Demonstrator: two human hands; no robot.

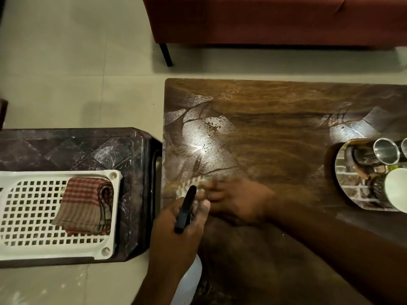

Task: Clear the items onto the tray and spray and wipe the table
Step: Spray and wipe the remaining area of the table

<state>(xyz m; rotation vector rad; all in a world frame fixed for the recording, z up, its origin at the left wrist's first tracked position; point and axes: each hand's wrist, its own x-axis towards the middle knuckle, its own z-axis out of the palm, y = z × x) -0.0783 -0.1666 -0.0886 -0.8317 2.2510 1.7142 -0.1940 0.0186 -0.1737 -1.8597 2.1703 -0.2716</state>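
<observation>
view: head camera, looking down; only this view is given
table (275, 128): dark wood top; shiny streaks and smears are seen near its left end and by the tray
left hand (176, 230): fingers are curled tight round the neck of the spray bottle (187, 203), thumb up along its side
spray bottle: black trigger head is pointed up and away, over the table's near-left corner; white body is seen below the wrist, mostly hidden by the forearm
right hand (240, 200): reached across to the left end of the table, palm down, motion-blurred; fingers are stretched out flat, nothing is clasped
wiping cloth (191, 183): pale checked patch, pressed to the table under the right fingertips; only the part beyond the fingers is shown
cloth vs hands: it lies just ahead of the bottle's nozzle, touched by the right hand, not gripped by the left
tray (350, 192): mirror-like steel, set at the table's right end, well apart from both hands, cut off by the frame edge
on tray: steel cups (385, 150) upright at the far side, white mug (396, 188) at the near side; a dark item between them cannot be identified
side stool (88, 148): dark moulded plastic, just beside the table's left edge
basket (33, 205): white perforated, set on the stool
folded towel (86, 205): red checked, laid in the basket's right part
sofa (275, 18): red-brown, beyond the table on the pale tiled floor (77, 73)
</observation>
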